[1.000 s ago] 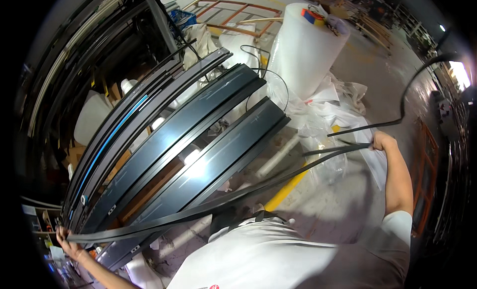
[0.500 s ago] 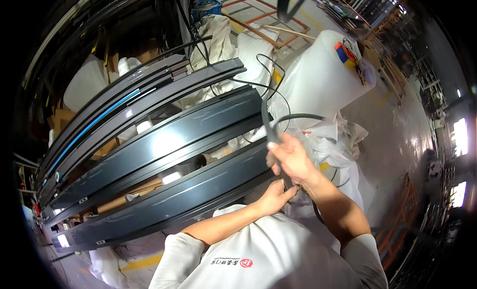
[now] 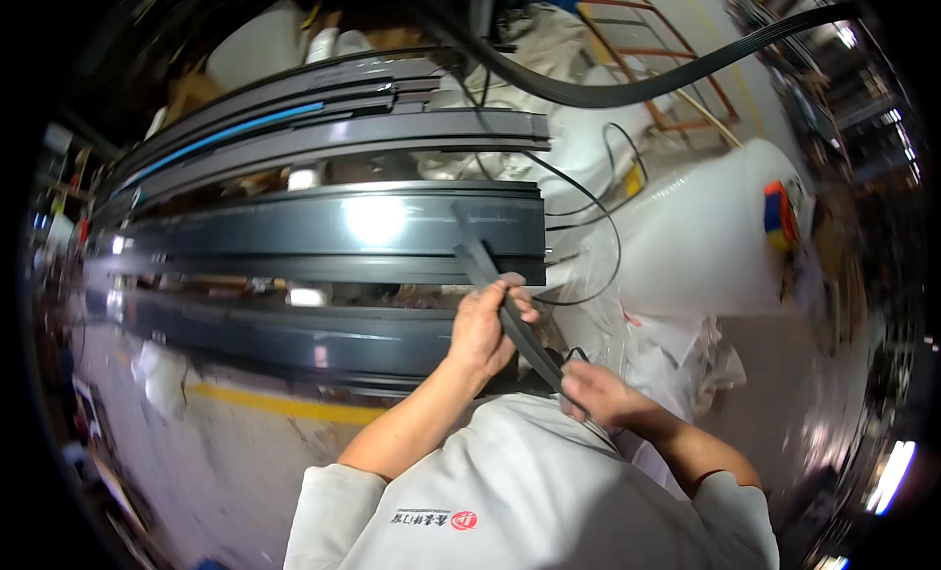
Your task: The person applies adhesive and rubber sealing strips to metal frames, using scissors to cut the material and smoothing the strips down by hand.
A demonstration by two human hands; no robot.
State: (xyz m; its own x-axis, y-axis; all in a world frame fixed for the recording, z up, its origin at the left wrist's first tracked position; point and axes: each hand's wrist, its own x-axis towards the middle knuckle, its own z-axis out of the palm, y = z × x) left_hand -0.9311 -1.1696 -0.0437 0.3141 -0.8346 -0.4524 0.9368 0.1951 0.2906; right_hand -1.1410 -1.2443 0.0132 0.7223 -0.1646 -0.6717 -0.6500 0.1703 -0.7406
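A flat black rubber strip runs slantwise between my hands in front of my chest. My left hand is closed round it near the right ends of the dark grey metal profiles, and a short length sticks up beyond my fingers over a profile. Lower and to the right, my right hand is slightly blurred, its fingers closed on the strip near my shirt. A ribbed black band curves across the top of the view; whether it joins the held strip I cannot tell.
More long profiles, one with a blue stripe, lie side by side on the left. A large white foam roll stands at the right, with an orange and blue object on it. Thin black cord loops between them. Behind is an orange metal frame.
My left hand has moved up and left along the strip, while my right hand has dropped toward my shirt. The view has turned, and the black band now sweeps across the top.
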